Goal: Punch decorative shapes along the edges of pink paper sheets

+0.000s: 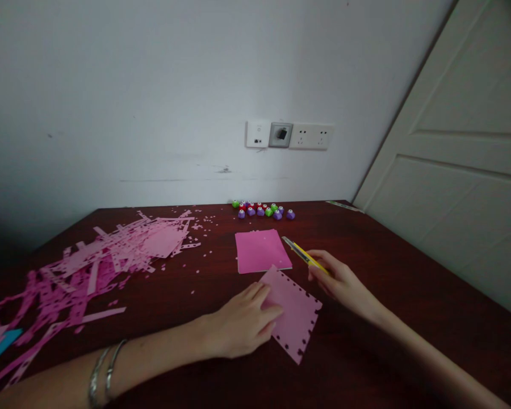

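My left hand (244, 321) has its fingers bent over the left part of a light pink paper sheet (296, 307), holding it above or against the table; I cannot tell which. Small dark holes and notches run along the sheet's upper right and lower edges. In my right hand (344, 284) is a yellow utility knife (309, 258), gripped between thumb and fingers, its metal tip pointing to the upper left, apart from the sheet. Just beyond the left hand lies a stack of darker pink square paper (262, 251), with the held sheet's top corner overlapping its front edge in view.
A heap of cut pink paper strips (111, 255) spreads over the left of the dark red table (392, 255), with tiny scraps around it. Several small purple, green and red hole punches (259, 210) stand near the wall. A ruler-like strip (344, 206) lies at the back right.
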`<state>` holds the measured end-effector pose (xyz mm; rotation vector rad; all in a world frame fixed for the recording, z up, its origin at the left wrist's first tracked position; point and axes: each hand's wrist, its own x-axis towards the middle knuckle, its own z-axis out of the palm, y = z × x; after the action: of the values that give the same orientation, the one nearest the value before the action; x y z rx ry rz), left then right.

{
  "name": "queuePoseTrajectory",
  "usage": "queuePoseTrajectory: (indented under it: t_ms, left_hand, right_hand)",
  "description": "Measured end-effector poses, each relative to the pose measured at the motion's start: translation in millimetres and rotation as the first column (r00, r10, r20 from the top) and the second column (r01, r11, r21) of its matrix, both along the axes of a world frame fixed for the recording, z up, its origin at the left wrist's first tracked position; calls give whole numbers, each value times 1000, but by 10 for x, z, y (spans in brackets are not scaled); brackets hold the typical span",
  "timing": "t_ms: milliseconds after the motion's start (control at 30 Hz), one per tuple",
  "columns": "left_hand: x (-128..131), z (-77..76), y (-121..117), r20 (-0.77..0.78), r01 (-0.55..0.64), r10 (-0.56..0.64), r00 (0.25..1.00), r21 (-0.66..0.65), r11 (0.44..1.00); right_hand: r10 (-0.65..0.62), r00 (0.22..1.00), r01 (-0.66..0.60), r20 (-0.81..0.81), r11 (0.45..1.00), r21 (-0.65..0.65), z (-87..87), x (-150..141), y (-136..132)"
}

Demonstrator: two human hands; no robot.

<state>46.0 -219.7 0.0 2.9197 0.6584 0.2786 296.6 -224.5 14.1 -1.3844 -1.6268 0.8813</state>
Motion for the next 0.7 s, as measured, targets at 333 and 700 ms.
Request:
queuePoseTrajectory:
  t_ms: [333,700]
  left_hand:
    - [-88,-62,376,-15,-47,46,999,-104,993]
    - [-77,-109,366,-116,-14,16,993,19,1000]
  right_hand:
    - [-31,918,-8,396,995,95,59,-210,-331]
    - [-91,864,-14,495,979,205,-57,-261,-172]
